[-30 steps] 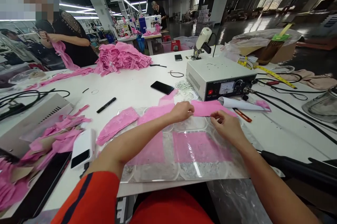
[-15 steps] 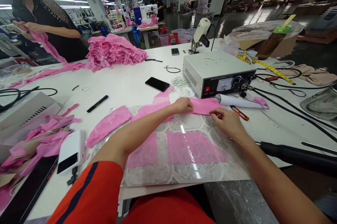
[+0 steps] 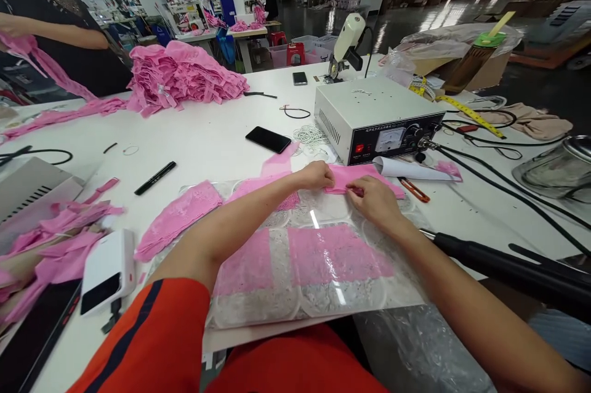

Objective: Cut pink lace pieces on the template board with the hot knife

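A strip of pink fabric (image 3: pixel 340 177) lies at the far edge of a clear plastic sheet, just in front of a grey control box. My left hand (image 3: pixel 317 175) is closed on the strip's left end, fingertips pressed together. Close by on the right, my right hand (image 3: pixel 373 197) pinches its near edge, and the strip runs on past those fingers. Both hands rest low over the clear sheet (image 3: pixel 281 267), under which pink panels (image 3: pixel 339 253) show. To the left sits a stack of curved pink lace pieces (image 3: pixel 179 217), partly behind my left forearm.
The control box (image 3: pixel 378 119) has cables on its right. A black-handled tool (image 3: pixel 489 260) lies beside my right forearm. Around them are orange snips (image 3: pixel 414 190), a phone (image 3: pixel 268 139), a pen (image 3: pixel 156 178) and a pink fabric pile (image 3: pixel 184 79). A co-worker stands at the far left.
My right hand has slid left along the strip, closer to my left hand, so more pink fabric shows beyond it. The view has shifted slightly; the co-worker is further out of frame.
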A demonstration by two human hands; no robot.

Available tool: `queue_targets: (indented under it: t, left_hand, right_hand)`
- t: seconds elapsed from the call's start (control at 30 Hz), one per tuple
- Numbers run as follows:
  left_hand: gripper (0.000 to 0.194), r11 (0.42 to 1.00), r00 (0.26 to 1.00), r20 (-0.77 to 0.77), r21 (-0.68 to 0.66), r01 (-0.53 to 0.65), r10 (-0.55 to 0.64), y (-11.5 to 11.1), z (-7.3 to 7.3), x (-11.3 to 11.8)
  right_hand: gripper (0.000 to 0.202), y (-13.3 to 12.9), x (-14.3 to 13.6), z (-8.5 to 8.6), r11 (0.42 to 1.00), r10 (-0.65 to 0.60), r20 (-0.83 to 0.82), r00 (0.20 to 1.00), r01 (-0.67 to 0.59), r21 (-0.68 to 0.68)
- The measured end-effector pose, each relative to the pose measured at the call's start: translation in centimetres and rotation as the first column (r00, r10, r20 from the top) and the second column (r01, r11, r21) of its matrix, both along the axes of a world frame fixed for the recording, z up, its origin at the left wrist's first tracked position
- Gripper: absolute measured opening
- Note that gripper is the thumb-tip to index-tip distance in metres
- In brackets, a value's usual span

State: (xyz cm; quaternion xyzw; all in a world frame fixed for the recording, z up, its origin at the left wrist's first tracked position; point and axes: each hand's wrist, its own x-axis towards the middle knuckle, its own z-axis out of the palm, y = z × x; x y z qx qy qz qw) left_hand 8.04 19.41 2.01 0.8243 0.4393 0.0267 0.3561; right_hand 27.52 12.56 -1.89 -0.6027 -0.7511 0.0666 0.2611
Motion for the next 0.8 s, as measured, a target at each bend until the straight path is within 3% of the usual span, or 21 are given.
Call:
queue_targets:
  t: [0.13, 0.23, 0.47, 0.6, 0.8]
  left_hand:
    - [0.034, 1.000, 0.999, 0.028, 0.000, -0.016, 0.016, 0.0, 0.1, -0.1]
    - [0.014, 0.999, 0.996, 0.075, 0.017, -0.044, 0.043, -0.1, 0.6, -0.1]
    - [0.014, 0.997, 0.984, 0.168, 0.049, -0.063, 0.054, -1.0, 4.0, -1.9]
    - [0.014, 1.000, 0.987, 0.161, 0.008, -0.013, 0.012, -4.2, 5.1, -4.0]
    - [0.016, 0.992, 0.982, 0.147, -0.019, 0.126, -0.122, -11.5, 3.7, -5.9]
  right_hand:
    - [0.022, 0.3, -0.2, -0.5, 0.999, 0.016, 0.032, 0.999, -0.017, 0.038]
    - [0.022, 0.4, 0.0, -0.7, 0.998, 0.003, 0.065, 0.998, -0.007, 0.064]
    - [0.022, 0.3, 1.3, 0.2, 0.990, -0.046, 0.137, 0.989, 0.026, 0.139]
    - [0.019, -3.1, 2.5, 0.9, 0.976, 0.049, 0.185, 0.982, -0.086, 0.202]
    - [0.021, -11.1, 3.8, 1.0, 0.887, 0.244, 0.268, 0.932, -0.327, 0.326]
